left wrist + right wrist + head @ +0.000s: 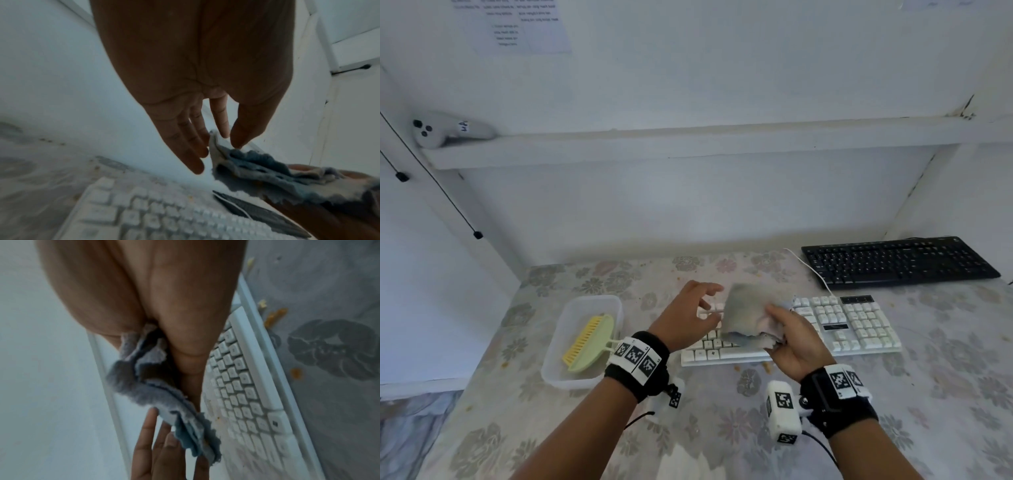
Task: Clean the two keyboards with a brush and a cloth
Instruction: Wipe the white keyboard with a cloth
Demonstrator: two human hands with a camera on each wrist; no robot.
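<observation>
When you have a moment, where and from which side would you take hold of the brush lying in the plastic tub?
I would grip the brush by its curved green back, coming from above. It lies diagonally in the open tub, its yellow bristles facing the tub's left wall, so the back is the exposed part. The left hand is nearest and free; the right hand holds the cloth.

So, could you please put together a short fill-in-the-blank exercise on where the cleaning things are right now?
1. The right hand grips the ____ above the white keyboard.
2. The yellow-green brush lies inside a clear plastic ____.
3. The black keyboard lies ____ from the person than the white one.
4. The left hand has its fingers spread and holds ____.

Missing words: cloth; container; farther; nothing
</observation>
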